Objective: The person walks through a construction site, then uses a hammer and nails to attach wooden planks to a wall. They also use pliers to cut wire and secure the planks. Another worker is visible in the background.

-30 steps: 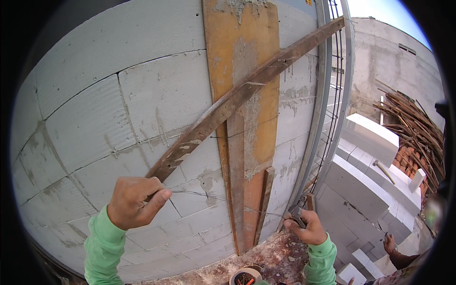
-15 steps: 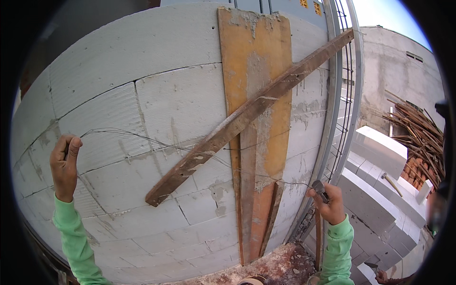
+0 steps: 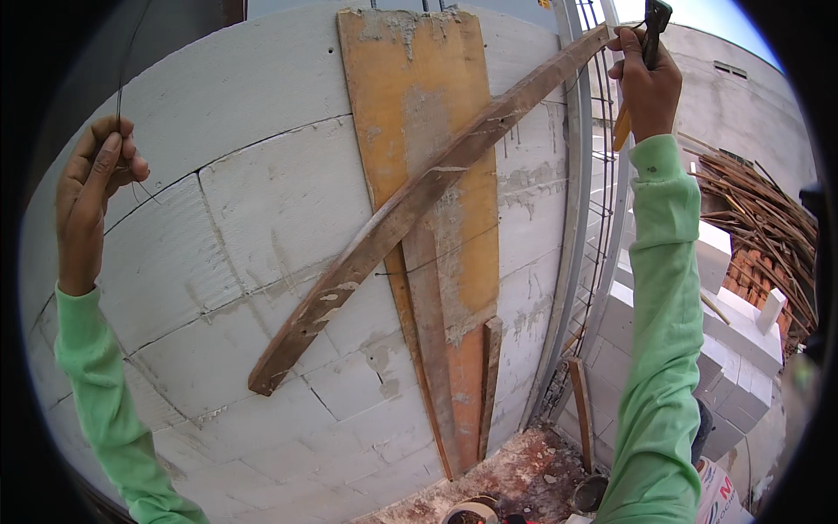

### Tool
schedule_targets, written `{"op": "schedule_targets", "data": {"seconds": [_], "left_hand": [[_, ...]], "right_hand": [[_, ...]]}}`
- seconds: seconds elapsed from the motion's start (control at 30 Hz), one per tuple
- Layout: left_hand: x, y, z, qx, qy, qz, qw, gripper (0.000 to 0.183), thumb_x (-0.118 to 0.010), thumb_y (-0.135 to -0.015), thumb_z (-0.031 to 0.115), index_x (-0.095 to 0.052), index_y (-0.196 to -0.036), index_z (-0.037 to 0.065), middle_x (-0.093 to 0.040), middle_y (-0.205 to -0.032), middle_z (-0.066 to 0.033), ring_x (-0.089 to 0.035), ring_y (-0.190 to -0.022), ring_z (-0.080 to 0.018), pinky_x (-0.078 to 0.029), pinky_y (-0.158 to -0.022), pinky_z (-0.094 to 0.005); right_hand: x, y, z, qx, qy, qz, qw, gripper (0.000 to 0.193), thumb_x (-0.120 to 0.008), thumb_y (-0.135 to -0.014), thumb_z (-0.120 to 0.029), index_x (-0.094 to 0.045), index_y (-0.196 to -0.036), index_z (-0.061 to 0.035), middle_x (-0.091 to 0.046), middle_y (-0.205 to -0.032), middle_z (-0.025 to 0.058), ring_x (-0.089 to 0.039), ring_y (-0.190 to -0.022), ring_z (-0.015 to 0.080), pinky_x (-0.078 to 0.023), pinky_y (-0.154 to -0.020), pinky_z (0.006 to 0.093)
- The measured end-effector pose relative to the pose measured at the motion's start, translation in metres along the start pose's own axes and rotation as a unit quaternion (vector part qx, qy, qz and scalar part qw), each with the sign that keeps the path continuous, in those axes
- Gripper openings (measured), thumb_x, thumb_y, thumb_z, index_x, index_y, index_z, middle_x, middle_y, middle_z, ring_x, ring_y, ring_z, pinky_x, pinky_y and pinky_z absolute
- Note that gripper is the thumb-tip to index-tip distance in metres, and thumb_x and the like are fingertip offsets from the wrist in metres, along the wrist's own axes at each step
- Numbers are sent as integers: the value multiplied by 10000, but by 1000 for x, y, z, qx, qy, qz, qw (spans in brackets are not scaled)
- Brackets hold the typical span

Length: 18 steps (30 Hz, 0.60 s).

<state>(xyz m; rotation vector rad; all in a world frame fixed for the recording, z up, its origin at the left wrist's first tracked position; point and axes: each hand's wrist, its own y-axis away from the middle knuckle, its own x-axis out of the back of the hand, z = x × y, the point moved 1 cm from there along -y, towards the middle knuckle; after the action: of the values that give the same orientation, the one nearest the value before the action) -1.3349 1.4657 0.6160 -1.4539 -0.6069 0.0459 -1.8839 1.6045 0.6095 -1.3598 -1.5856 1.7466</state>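
Note:
My left hand (image 3: 87, 196), raised at the left, pinches a thin dark wire (image 3: 120, 74). One length of it runs up out of view and short ends hang below the fingers. At the upper right my right hand (image 3: 648, 83) is closed round a hammer (image 3: 655, 33) with a dark head, its orange handle showing below the palm. Its fingertips are beside the upper end of a brown wooden board (image 3: 428, 183), which slants across a mortar-smeared yellow panel (image 3: 436, 79). Whether those fingertips also hold wire I cannot tell.
A white block wall (image 3: 271, 201) stands behind the panel. Steel bars (image 3: 602, 166) rise beside a grey post (image 3: 576, 175). At the right are stacked white blocks (image 3: 733, 349) and piled wood strips (image 3: 759, 210). A bucket (image 3: 471, 509) stands low in front.
My right hand has risen from low right to the board's upper end with the hammer. My left hand has moved up and left; the wire no longer stretches across between the hands.

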Motion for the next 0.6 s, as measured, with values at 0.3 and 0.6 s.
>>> {"op": "schedule_targets", "data": {"seconds": [0.3, 0.6], "left_hand": [[-45, -34, 20, -38, 58, 39, 997, 316, -483, -1029, 272, -612, -1202, 41, -672, -900, -31, -705, -811, -133, -595, -807, -303], [-81, -50, 41, -14, 136, 42, 990, 264, -499, -1021, 213, -617, -1148, 14, -667, -904, -59, -709, -830, -158, -605, -795, -305]], "right_hand": [[-44, -48, 4, -74, -94, 48, 992, 222, -583, -965, -195, -661, -987, 12, -667, -789, 69, -559, -567, 120, -468, -539, 273], [-91, -58, 58, -110, -138, 25, 984, 209, -576, -980, -200, -687, -1005, -25, -741, -874, 53, -633, -616, 106, -471, -535, 235]]}}
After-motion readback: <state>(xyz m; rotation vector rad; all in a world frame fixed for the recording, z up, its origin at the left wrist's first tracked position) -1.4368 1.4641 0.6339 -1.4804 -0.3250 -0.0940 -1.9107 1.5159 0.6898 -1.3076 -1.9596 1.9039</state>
